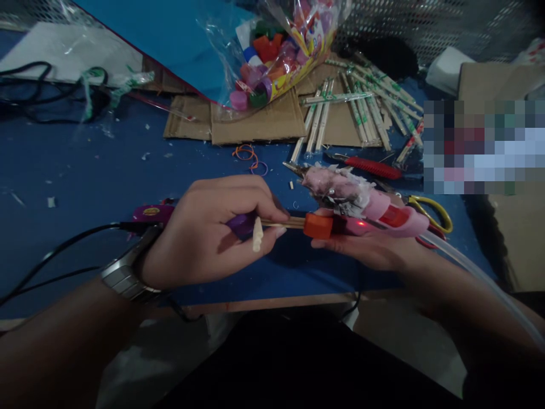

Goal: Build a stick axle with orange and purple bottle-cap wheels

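Observation:
My left hand (225, 221), wearing a metal watch (128, 278), is closed around thin wooden sticks (296, 222). A purple cap (241, 225) shows at their left end, partly hidden by my fingers. A pale stick piece with a rough end (258, 236) juts out between thumb and fingers. At the sticks' right end sits an orange cap (317, 225). My right hand (370, 247) is closed on a pink hot glue gun (409, 221) with a small red light; its thumb and fingers also reach the orange cap. The gun's nozzle end is crusted, and a clear glue stick (455, 253) trails from its back.
Behind my hands lie a plastic bag of coloured caps (272, 68), wrapped chopsticks (361, 113) on cardboard (255, 122), and a red-handled cutter (372, 166). Yellow-handled scissors (443, 215) are at right. Black cables (63, 241) run left; rubber bands (251, 156) lie mid-table.

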Demonstrator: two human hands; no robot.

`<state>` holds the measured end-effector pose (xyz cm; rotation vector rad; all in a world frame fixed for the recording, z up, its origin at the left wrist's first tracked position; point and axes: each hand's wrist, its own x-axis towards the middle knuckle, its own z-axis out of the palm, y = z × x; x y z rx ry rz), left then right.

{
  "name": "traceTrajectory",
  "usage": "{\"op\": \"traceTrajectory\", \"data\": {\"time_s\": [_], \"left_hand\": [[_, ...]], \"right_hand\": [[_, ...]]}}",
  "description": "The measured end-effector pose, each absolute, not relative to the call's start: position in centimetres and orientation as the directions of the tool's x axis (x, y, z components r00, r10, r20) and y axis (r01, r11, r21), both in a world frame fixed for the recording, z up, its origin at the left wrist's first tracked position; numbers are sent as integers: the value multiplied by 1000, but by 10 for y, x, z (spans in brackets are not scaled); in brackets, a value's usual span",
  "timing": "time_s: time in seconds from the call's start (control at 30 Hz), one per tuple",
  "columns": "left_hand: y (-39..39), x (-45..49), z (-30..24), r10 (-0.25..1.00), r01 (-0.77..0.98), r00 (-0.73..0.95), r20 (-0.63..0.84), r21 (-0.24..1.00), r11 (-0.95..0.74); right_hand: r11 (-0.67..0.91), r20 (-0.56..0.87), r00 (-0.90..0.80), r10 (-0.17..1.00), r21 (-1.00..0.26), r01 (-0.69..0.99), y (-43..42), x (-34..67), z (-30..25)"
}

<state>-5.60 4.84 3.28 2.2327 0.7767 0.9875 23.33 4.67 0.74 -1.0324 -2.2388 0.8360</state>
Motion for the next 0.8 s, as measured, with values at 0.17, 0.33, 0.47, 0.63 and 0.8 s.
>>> {"op": "traceTrajectory", "data": {"time_s": [0.17, 0.33, 0.47, 0.63, 0.8], "left_hand": [[48, -56, 33, 696, 276, 559, 452, 690, -669], [48, -56, 34, 694, 273, 559, 454, 689, -671], [48, -56, 33, 697, 268, 558, 450, 698, -665], [48, -56, 32, 697, 270, 560, 448, 696, -665], [48, -56, 33, 690, 263, 566, 452, 694, -670]], "right_hand": [[607, 288, -595, 751, -655, 450, 48, 233, 12], [616, 275, -603, 749, -626, 478, 49, 233, 14], [624, 264, -622, 737, -618, 478, 49, 233, 14], [613, 263, -602, 753, -614, 498, 48, 232, 14], [589, 275, -576, 770, -653, 476, 47, 231, 14]]}}
